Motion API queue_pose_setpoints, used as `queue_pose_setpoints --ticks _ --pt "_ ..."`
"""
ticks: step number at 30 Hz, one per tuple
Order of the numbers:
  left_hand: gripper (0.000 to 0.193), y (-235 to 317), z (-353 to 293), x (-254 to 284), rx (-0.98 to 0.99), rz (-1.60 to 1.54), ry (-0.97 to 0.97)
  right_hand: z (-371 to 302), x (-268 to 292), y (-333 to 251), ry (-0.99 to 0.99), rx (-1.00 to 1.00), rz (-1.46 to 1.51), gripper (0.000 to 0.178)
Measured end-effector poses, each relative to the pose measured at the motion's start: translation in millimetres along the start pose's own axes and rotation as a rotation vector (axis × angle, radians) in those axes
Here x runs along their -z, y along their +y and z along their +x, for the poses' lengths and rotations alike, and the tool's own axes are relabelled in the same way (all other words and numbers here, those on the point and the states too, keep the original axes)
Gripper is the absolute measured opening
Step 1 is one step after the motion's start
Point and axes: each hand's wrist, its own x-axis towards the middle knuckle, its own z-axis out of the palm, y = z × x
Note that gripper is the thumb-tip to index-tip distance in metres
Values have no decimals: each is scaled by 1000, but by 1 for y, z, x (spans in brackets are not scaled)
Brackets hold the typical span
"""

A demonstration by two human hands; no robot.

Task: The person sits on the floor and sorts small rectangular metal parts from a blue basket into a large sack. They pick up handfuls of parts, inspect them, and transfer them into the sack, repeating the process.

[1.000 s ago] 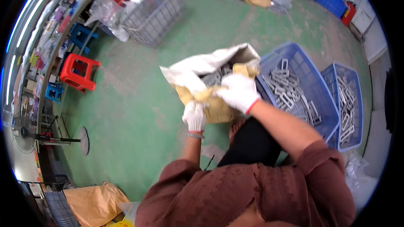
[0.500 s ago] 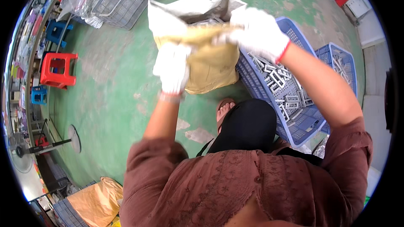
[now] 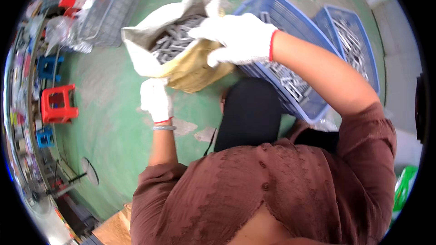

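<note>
A white and yellow woven sack [image 3: 193, 73] stands on the floor with its mouth spread, full of grey metal pieces [image 3: 175, 38]. My right hand [image 3: 243, 38], in a white glove, is at the sack's right rim. Its fingers reach over the mouth, while the thumb is apart from them along the yellow outer side. My left hand [image 3: 156, 100], gloved too, is just below the sack's near left corner; its fingers are blurred, and I cannot tell whether they grip the cloth. Under my right forearm, a blue plastic crate [image 3: 313, 114] holds grey rectangular frame-like parts [image 3: 290, 84].
A second blue crate [image 3: 370, 61] with long metal pieces stands at the far right by the wall. To the left are a red stool [image 3: 59, 104], a grey basket [image 3: 106, 16] and a cluttered shelf [image 3: 22, 86]. Brown sheeting [image 3: 113, 229] lies at the lower left.
The sack's mouth has opened wider and tipped toward me, showing more metal pieces. Both hands have shifted left in view; the left is lower, and the right thumb and fingers have spread.
</note>
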Motion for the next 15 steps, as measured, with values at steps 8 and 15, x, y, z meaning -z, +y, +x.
queue_pose_setpoints --ticks 8,15 --pt "39 11 4 16 178 -191 -50 -114 22 80 263 -280 -59 70" --pt "64 109 4 52 -29 -359 160 -243 -8 151 -38 -800 -51 71"
